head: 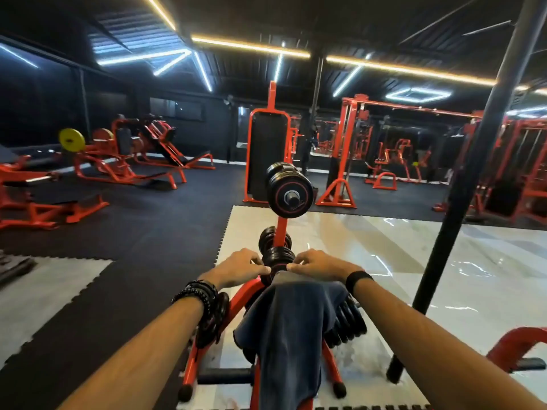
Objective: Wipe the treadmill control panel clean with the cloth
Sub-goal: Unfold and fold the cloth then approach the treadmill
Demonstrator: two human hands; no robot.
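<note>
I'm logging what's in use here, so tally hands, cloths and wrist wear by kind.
Hands: 2, left and right, both pinching the cloth
Cloth: 1
Bead bracelets: 1 stack
Black wristband: 1
Total: 5

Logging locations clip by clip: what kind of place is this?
A gym, almost certainly: a rack of weight plates, red exercise machines and rubber floor mats.

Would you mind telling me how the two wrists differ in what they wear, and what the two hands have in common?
The left hand has a stack of dark beaded bracelets at its wrist; the right hand has a single plain black band. The bracelets look bulky and knobbly, the band flat and smooth. Both hands pinch the top edge of the blue cloth, which hangs over the red weight rack.
</note>
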